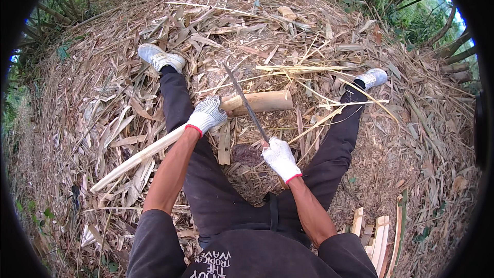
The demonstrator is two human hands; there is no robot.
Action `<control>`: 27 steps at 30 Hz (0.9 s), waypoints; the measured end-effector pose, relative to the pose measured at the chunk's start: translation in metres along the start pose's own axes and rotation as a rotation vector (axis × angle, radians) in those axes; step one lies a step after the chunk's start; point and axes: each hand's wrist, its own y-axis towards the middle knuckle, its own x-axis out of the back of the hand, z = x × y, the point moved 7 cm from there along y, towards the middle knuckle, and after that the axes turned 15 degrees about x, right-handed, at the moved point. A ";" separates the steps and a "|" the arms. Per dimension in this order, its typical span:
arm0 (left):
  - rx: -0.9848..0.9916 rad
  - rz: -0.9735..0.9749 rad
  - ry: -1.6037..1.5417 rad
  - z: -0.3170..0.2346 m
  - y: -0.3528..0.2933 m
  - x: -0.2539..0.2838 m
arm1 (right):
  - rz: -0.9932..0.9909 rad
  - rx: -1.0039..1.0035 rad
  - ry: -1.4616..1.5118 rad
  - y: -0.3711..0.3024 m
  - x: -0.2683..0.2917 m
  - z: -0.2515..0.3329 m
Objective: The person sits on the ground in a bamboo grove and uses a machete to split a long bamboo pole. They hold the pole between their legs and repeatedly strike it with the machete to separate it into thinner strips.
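Note:
My left hand (pixel 207 114), in a white dotted work glove with a red cuff, is closed around a long pale split bamboo strip (pixel 139 158). The strip slants down to the left, past my thigh. Its upper end reaches a short tan log (pixel 270 101) lying crosswise between my legs. In my right hand (pixel 280 160), also gloved, is the handle of a long, narrow dark-bladed knife (pixel 251 112). Its blade slants up and left across the log, just right of my left hand. Whether the edge touches the strip, I cannot tell.
My legs are spread on ground covered with dry leaves and husks. Long thin pale slivers (pixel 303 68) lie beyond the log, near my right foot. Several split bamboo pieces (pixel 381 242) rest at lower right, beside my hip. Bamboo stems (pixel 455 56) grow at the far right.

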 end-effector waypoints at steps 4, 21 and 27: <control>-0.046 -0.070 0.099 -0.007 -0.002 0.000 | -0.034 0.021 -0.107 -0.003 0.001 0.007; -0.004 -0.045 0.106 -0.002 0.008 -0.035 | -0.294 0.244 -0.029 0.016 0.025 0.063; 0.021 -0.006 0.100 -0.010 0.007 -0.028 | -0.076 0.045 -0.139 0.015 -0.031 -0.027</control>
